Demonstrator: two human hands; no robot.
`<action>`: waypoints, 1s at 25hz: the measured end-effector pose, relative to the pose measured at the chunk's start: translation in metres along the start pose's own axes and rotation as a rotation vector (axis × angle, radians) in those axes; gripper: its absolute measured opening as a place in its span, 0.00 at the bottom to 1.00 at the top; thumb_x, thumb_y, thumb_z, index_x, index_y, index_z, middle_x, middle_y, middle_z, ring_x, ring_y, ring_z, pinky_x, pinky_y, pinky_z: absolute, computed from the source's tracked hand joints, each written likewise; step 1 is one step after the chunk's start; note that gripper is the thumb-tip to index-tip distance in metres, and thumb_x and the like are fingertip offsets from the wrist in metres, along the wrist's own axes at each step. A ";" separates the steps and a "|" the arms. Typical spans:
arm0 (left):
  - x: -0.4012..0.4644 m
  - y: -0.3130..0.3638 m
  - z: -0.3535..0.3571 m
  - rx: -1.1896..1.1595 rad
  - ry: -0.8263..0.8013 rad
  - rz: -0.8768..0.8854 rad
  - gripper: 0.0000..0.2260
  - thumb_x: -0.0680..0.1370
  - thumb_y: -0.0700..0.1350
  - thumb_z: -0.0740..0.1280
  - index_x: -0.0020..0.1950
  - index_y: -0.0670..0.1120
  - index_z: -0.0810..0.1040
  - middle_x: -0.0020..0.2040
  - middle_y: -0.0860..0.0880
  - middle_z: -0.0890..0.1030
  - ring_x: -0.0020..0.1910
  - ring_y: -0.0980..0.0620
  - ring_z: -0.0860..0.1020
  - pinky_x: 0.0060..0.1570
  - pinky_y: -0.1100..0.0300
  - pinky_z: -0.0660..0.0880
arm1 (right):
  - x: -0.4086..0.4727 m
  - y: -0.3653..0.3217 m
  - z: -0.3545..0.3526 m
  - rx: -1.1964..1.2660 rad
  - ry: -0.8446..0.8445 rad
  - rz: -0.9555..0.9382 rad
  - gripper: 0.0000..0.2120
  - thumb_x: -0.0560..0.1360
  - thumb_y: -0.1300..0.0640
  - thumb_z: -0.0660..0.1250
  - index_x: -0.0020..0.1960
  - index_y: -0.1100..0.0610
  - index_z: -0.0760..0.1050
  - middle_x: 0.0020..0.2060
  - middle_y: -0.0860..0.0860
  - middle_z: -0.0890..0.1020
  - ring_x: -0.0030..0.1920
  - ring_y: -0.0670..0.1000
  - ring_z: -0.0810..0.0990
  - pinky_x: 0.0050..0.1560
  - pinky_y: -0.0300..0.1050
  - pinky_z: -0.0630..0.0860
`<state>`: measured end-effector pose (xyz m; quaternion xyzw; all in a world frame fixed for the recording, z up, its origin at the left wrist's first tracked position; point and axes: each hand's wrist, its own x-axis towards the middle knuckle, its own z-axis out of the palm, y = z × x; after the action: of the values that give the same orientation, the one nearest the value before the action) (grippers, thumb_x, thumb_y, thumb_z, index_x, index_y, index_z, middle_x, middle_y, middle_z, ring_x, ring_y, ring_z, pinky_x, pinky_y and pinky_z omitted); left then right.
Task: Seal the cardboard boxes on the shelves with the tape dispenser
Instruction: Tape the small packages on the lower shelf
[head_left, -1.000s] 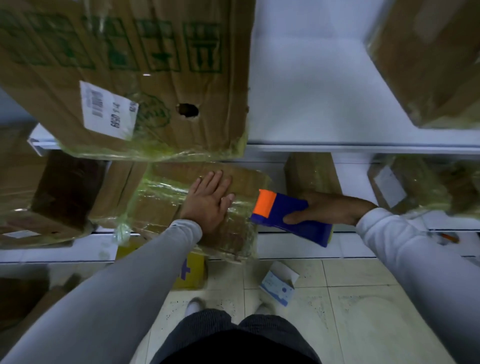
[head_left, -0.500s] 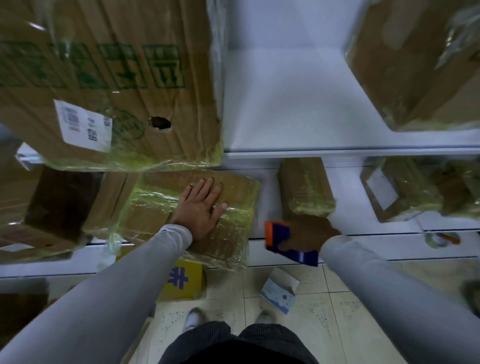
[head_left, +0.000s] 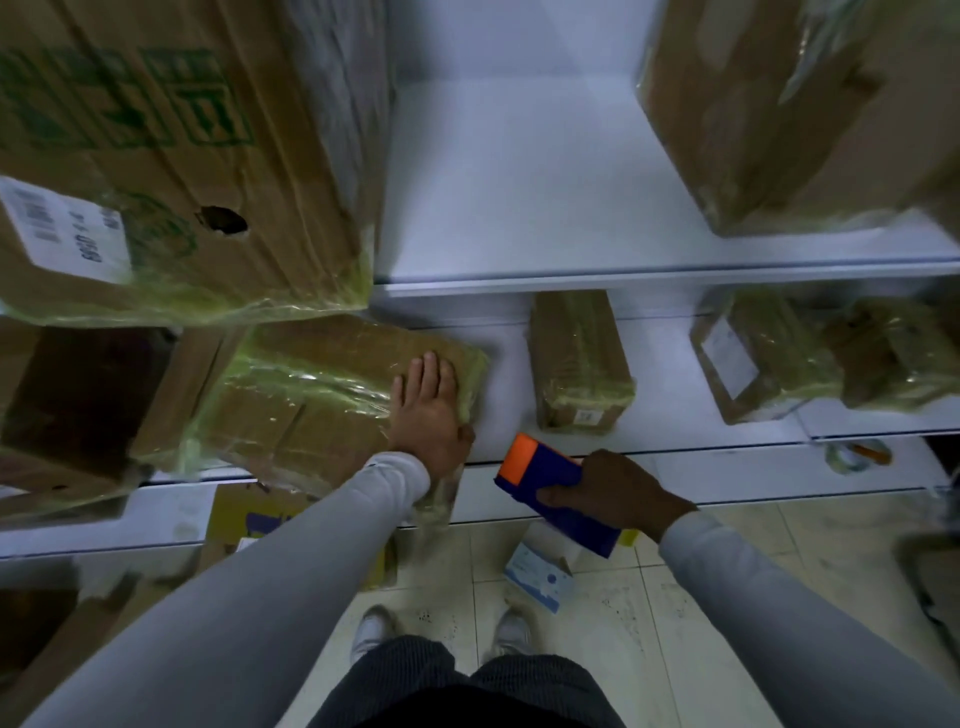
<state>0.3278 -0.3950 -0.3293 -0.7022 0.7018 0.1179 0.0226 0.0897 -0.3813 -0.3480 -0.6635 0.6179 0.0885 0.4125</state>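
The right hand (head_left: 618, 491) has its grip curled round the blue and orange tape dispenser (head_left: 550, 493), held just in front of the lower shelf (head_left: 727, 457) edge. The left hand (head_left: 428, 415) lies flat, fingers straight, on the taped cardboard box (head_left: 322, 400) overhanging that shelf. A smaller wrapped box (head_left: 579, 364) stands nearby.

White shelves (head_left: 524, 197) stand over a pale, speckled tiled floor (head_left: 649, 613) in dim light.
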 end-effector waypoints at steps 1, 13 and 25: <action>0.000 -0.005 -0.002 0.010 -0.011 0.075 0.38 0.77 0.54 0.62 0.78 0.43 0.43 0.78 0.44 0.42 0.77 0.45 0.42 0.74 0.49 0.41 | -0.002 0.005 0.001 0.007 -0.010 -0.013 0.22 0.67 0.31 0.71 0.35 0.49 0.71 0.31 0.46 0.77 0.32 0.46 0.77 0.33 0.40 0.69; -0.041 -0.075 -0.020 0.076 -0.071 0.483 0.36 0.77 0.40 0.65 0.77 0.53 0.47 0.78 0.48 0.40 0.77 0.47 0.43 0.74 0.50 0.54 | -0.035 -0.010 0.024 0.097 -0.175 -0.177 0.21 0.69 0.38 0.75 0.43 0.57 0.80 0.42 0.54 0.85 0.43 0.52 0.84 0.39 0.40 0.74; -0.102 -0.124 -0.019 -0.727 -0.030 0.389 0.18 0.80 0.47 0.62 0.70 0.52 0.67 0.68 0.50 0.72 0.65 0.53 0.72 0.60 0.70 0.67 | -0.084 -0.102 0.038 0.147 -0.022 -0.408 0.16 0.63 0.30 0.73 0.46 0.36 0.79 0.43 0.37 0.85 0.43 0.38 0.83 0.43 0.33 0.75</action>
<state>0.4546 -0.2974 -0.3072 -0.5167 0.7338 0.3705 -0.2393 0.1770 -0.3044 -0.2748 -0.7420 0.4709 -0.0347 0.4760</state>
